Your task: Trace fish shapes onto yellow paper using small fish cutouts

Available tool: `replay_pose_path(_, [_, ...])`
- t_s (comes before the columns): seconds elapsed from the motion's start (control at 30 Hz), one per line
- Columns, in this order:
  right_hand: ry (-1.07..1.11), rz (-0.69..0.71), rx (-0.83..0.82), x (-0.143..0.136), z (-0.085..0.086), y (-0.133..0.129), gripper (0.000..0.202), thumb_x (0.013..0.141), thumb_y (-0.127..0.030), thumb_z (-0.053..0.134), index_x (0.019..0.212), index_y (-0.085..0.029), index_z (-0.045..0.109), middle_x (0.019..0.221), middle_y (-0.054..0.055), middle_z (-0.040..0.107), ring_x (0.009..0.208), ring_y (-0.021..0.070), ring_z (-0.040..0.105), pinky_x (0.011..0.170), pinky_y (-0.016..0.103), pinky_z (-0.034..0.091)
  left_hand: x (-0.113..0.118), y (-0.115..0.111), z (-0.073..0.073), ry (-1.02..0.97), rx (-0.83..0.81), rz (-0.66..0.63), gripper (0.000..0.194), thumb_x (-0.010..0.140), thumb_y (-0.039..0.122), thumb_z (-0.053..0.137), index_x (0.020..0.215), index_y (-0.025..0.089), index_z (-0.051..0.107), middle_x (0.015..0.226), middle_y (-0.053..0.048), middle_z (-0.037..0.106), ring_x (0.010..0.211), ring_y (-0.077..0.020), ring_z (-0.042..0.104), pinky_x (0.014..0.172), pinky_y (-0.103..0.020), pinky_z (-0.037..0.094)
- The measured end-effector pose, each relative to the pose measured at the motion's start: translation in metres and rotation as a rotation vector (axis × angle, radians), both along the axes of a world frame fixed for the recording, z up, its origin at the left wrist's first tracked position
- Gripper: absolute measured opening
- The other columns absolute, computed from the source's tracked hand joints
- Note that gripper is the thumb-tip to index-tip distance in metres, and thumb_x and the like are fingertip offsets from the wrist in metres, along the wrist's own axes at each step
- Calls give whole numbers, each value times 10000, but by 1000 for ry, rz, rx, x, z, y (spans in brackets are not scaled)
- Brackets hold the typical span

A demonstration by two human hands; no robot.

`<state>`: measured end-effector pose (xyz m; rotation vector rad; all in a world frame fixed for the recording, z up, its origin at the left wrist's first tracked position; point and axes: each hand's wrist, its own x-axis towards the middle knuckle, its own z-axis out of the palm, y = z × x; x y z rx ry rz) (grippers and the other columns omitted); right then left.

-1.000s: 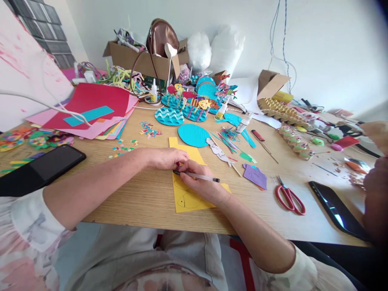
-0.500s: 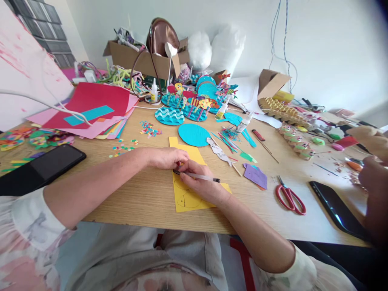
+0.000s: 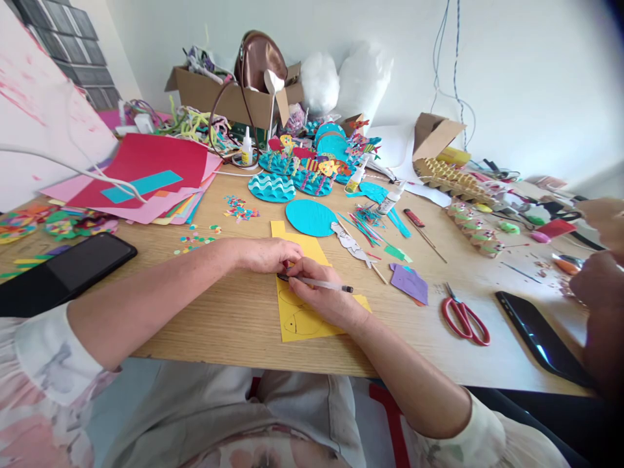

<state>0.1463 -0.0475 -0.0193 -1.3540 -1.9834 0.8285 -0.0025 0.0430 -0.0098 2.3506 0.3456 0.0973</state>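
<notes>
My right hand (image 3: 319, 300) is closed around a pen (image 3: 325, 284) with a clear barrel and a dark end that points right. Its fingertips meet those of my left hand (image 3: 267, 253) over a sheet of yellow paper (image 3: 316, 329). The left fingers are bent and pinched together, with a bit of red and a small dark edge showing at their tips; what they hold is mostly hidden. A fish outline with a dot for an eye is drawn on the sheet's lower part. Just beyond the paper lies a blue oval disc (image 3: 311, 218).
Red-handled scissors (image 3: 465, 317) and a black phone (image 3: 539, 338) lie to the right. White fish cutouts (image 3: 351, 244) and purple paper (image 3: 408, 283) are nearer. Another person's hand (image 3: 597, 286) shows at the right edge. Coloured sheets (image 3: 166, 159) and another phone (image 3: 92, 257) occupy the left.
My hands and the pen keep nearly the same position on the yellow paper. The view has shifted very slightly. At the right edge, the other person's hand has moved a little.
</notes>
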Motion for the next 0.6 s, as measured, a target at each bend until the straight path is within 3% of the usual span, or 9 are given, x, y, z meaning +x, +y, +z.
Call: replay_pose_path(0.6, [8,4,-14,0,0,0,83,725,-133,494,750,-176,561,621,-35,530,535,80,445,523,205,339,-1,0,1,14,-8,-2,187,632,-34,400,605,141,459,859,-15,544,705,-100,491,602,-190,360])
